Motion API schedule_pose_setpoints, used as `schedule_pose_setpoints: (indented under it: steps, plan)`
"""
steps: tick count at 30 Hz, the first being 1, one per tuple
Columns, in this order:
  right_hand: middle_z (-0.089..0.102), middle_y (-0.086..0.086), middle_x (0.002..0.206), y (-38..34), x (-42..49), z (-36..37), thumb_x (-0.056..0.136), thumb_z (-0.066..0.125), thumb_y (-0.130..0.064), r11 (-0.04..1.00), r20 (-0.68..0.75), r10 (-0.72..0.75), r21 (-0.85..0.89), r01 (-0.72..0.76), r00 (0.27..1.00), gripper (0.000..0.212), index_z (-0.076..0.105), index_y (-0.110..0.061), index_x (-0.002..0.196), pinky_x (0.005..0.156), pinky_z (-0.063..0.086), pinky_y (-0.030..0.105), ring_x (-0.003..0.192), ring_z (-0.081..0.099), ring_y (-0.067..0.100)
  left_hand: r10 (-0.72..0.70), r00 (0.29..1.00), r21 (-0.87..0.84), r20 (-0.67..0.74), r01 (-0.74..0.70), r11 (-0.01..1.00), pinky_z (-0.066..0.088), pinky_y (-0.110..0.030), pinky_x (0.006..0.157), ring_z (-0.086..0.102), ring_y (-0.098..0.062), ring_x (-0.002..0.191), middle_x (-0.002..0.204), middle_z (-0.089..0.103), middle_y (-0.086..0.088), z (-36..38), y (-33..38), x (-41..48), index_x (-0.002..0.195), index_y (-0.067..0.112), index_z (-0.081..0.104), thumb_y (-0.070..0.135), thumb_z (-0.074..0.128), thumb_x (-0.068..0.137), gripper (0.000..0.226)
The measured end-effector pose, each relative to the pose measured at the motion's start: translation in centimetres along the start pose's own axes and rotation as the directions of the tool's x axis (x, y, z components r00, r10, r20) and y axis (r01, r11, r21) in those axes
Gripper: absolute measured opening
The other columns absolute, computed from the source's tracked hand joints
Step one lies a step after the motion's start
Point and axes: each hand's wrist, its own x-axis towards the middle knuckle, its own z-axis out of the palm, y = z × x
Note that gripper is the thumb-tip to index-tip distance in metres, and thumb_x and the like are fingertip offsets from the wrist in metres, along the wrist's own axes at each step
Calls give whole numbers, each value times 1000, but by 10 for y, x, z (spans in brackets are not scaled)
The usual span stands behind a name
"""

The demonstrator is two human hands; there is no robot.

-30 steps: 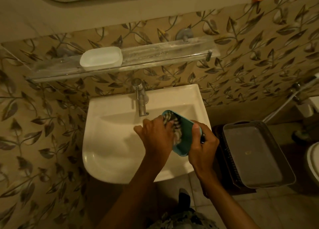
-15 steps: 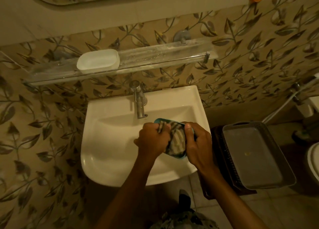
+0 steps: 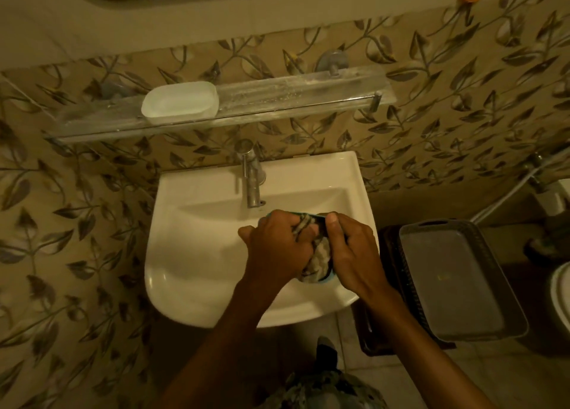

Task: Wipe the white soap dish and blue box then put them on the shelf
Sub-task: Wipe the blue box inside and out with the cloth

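The white soap dish (image 3: pixel 180 103) stands on the glass shelf (image 3: pixel 293 95) above the sink, left of middle. Over the sink basin both hands hold the blue box (image 3: pixel 328 281), of which only thin rim edges show. My left hand (image 3: pixel 277 248) grips a striped cloth (image 3: pixel 319 256) pushed into the box. My right hand (image 3: pixel 351 251) curls round the box's right side, thumb on its far rim. Most of the box is hidden by the hands and the cloth.
A white sink (image 3: pixel 197 254) with a metal tap (image 3: pixel 253 177) sits under the shelf. To the right on the floor stands a dark basket (image 3: pixel 398 285) with a grey tray (image 3: pixel 456 282) on top. A toilet edge (image 3: pixel 561 288) shows at far right.
The box has tipped from standing on edge to lying flatter between the hands. The left hand has worked the cloth deeper inside, and both hands have closed together over it.
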Motion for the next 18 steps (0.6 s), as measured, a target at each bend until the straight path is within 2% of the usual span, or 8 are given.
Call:
schedule_pose_setpoints:
  steps: [3,5,6,8,11,14,16,18]
  plan:
    - [66,-9,88,-7,2,5,98,34,-36,993,-37,-111,-44,109,993,34,66,-23,97,72,44,9,83,61,-1,-226,943,33,-244,241,970,23,-34,80,55,-27,88,93,64,-7,-13,-3,9,96,13,63,38,53,89,28]
    - [67,-8,94,-11,1,13,98,35,-36,990,-27,-131,-65,129,991,35,66,-21,104,76,46,10,87,61,-1,-301,919,-18,-254,307,952,25,-34,80,50,-23,83,90,60,-6,-13,1,10,98,11,63,36,53,89,28]
    - [66,-8,91,-13,2,15,99,34,-36,991,-22,-120,-56,119,993,35,66,-23,101,75,46,9,86,60,-1,-246,945,-40,-217,243,969,29,-33,83,50,-22,83,87,58,-4,-10,4,6,95,10,63,35,52,90,27]
    - [62,-13,78,-14,11,14,98,30,-40,992,-1,-98,-79,97,995,35,60,-32,82,68,41,10,75,58,-3,-5,996,-108,-84,-4,994,39,-39,90,58,-24,87,85,63,-6,-3,11,-7,89,8,65,32,49,91,29]
    - [58,-14,62,-8,20,4,97,26,-49,991,134,1,-134,17,991,47,50,-32,61,60,39,13,66,58,0,302,949,-101,89,-293,951,37,-41,85,60,-24,85,81,68,-8,-9,7,-16,78,10,67,28,46,86,29]
    - [60,-6,56,1,26,-7,98,31,-51,989,184,120,-111,-100,976,55,52,-21,56,57,42,22,58,57,3,574,809,143,127,-588,796,35,-44,80,60,-28,91,84,71,-4,-13,1,-18,79,14,72,17,69,77,5]
    - [57,-4,54,3,30,-13,97,35,-52,987,179,142,-95,-127,973,57,49,-19,53,57,41,29,52,53,6,683,711,284,169,-699,657,45,-46,70,65,-26,86,78,71,2,-10,-4,-22,74,20,72,15,84,57,21]
    - [54,-7,52,4,27,-15,96,36,-53,985,200,156,-111,-136,967,57,51,-26,49,56,37,27,53,50,4,778,580,349,241,-800,488,49,-47,71,67,-20,89,80,72,11,-13,-12,-20,77,27,71,20,88,48,34]
